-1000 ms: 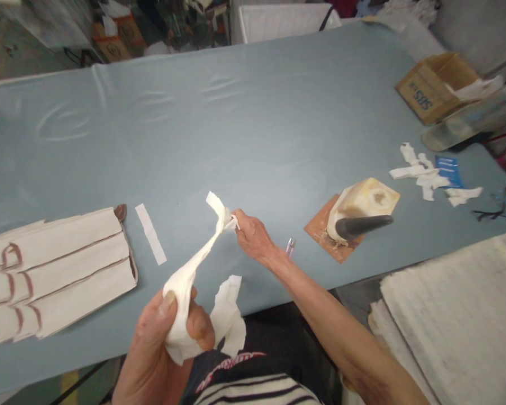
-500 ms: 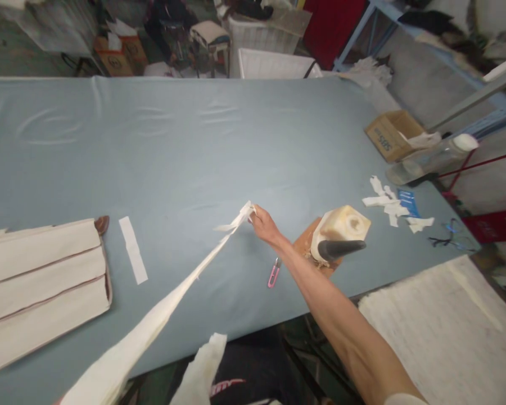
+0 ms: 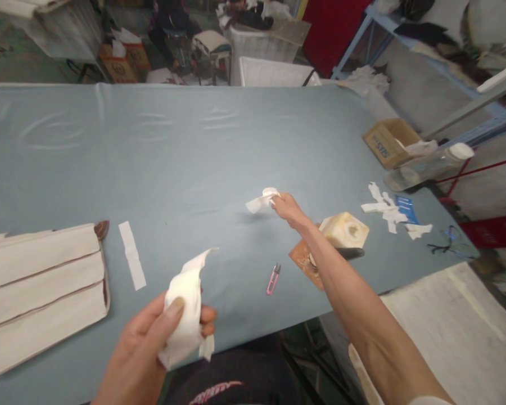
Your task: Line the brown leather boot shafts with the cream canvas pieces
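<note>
My left hand (image 3: 152, 332) is closed round a folded bundle of white cloth strip (image 3: 188, 306), thumb on top, with one end sticking up. Farther out over the table, the fingers of my right hand (image 3: 289, 208) pinch a short white cloth piece (image 3: 259, 203). The two pieces are apart. Pink thread snips (image 3: 273, 279) lie on the table below my right hand. Beside my right forearm, a dispenser-like block (image 3: 346, 229) with a dark handle sits on a brown board (image 3: 301, 260). A single white strip (image 3: 132, 256) lies flat to the left.
Stacked cream fabric panels (image 3: 46, 281) lie at the left. At the right are white scraps (image 3: 385, 211), a blue packet (image 3: 406, 209), glasses (image 3: 450, 242), a clear bottle (image 3: 430, 166) and a cardboard box (image 3: 390, 143). A blue-grey cover (image 3: 172, 169) spreads over the table.
The long strip stretched between my hands is now in two separate pieces. My left hand has come into view with the bundle; my right hand has moved right with the short piece.
</note>
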A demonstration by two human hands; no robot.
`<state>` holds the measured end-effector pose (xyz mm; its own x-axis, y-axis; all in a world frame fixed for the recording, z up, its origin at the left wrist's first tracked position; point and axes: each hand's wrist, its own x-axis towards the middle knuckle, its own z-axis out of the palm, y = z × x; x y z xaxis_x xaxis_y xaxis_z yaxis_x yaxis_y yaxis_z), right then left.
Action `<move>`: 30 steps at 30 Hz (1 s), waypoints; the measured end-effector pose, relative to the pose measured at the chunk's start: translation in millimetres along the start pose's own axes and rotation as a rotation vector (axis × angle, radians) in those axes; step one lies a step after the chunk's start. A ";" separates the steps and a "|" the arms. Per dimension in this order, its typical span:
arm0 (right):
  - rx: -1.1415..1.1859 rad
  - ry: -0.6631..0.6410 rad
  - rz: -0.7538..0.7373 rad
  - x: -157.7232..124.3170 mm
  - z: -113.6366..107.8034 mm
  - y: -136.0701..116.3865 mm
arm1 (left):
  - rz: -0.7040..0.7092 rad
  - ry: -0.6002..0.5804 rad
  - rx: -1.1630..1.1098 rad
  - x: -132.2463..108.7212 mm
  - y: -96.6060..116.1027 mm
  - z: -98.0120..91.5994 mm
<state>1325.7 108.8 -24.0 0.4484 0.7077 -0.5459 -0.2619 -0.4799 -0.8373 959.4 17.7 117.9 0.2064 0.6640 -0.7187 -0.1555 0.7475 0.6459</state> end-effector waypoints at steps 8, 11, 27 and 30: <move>0.446 -0.042 0.023 -92.4 44.1 65.4 | 0.110 -0.141 0.065 78.8 -15.1 34.4; 0.562 -0.056 0.054 -122.9 73.7 100.7 | 0.040 -0.153 -0.034 90.1 -14.2 42.8; 0.636 0.107 0.131 -144.1 115.2 152.5 | 0.176 -0.217 0.085 185.7 -1.6 78.1; 0.609 0.276 0.076 -149.1 115.3 150.1 | 0.274 -0.229 0.213 205.9 -11.7 81.4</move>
<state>1121.0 -9.0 -71.7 0.5909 0.4860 -0.6440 -0.7002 -0.0876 -0.7086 1082.3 143.9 -16.7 0.3982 0.7978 -0.4527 -0.0361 0.5067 0.8614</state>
